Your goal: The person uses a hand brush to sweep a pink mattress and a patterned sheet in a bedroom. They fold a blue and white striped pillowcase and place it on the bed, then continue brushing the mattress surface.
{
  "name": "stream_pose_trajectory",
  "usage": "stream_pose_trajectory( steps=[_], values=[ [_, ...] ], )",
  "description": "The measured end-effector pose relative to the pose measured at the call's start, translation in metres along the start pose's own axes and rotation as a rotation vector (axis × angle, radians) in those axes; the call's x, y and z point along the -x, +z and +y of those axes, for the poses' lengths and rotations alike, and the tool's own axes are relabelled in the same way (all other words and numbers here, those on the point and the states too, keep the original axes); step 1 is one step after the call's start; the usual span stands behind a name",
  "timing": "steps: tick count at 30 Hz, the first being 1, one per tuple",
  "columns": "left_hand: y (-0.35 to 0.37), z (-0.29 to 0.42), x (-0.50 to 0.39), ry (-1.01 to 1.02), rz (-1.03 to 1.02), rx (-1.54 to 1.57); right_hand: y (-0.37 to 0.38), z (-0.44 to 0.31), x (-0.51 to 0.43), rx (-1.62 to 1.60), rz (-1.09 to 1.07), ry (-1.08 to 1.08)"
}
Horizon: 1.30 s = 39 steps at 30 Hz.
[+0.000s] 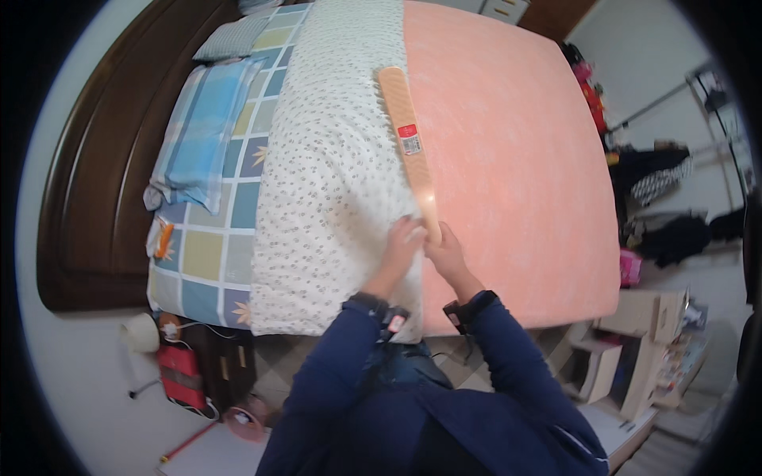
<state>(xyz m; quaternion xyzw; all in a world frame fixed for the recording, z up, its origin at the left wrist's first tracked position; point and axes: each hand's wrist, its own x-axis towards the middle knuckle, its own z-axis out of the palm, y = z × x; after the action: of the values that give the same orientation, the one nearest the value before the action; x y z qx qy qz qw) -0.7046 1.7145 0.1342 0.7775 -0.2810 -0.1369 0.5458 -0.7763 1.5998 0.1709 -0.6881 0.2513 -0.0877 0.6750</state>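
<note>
A long bed brush (415, 160) with a pale wooden back stretches away from me, its bristles showing along the left edge. A red and white label with print is stuck on its back. My right hand (445, 251) grips the near end of its handle. Beside the handle is my left hand (403, 247), slightly blurred with bent fingers; whether it touches the wood is unclear. Under the brush, a white quilt with small grey prints (321, 238) meets a pink bed cover (518, 178).
Blue plaid pillow (199, 131) and grey pillow (232, 38) lie by the dark wooden headboard (89, 178). A nightstand (229, 363) with a lamp (141, 333) stands at left, above a pink bin (245, 421). Beige furniture (631, 351) and hanging clothes (667, 238) are at right.
</note>
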Motion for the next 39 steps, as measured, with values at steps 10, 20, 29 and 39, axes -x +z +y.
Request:
stream_pose_trajectory(
  steps=[10, 20, 29, 39],
  values=[
    [-0.089, -0.156, 0.207, -1.070, 0.030, -0.663, -0.069, 0.045, -0.224, 0.286, -0.015, 0.092],
    [-0.079, -0.152, 0.259, -0.927, 0.208, -0.730, -0.065, 0.104, -0.282, 0.872, -0.124, -0.121],
    [-0.061, -0.174, 0.228, -1.205, 0.187, -0.459, -0.118, 0.070, -0.177, 1.007, -0.977, -0.142],
    [-0.061, -0.158, 0.200, -1.215, 0.220, -0.360, 0.040, 0.074, -0.321, 0.740, -0.236, -0.021]
  ],
)
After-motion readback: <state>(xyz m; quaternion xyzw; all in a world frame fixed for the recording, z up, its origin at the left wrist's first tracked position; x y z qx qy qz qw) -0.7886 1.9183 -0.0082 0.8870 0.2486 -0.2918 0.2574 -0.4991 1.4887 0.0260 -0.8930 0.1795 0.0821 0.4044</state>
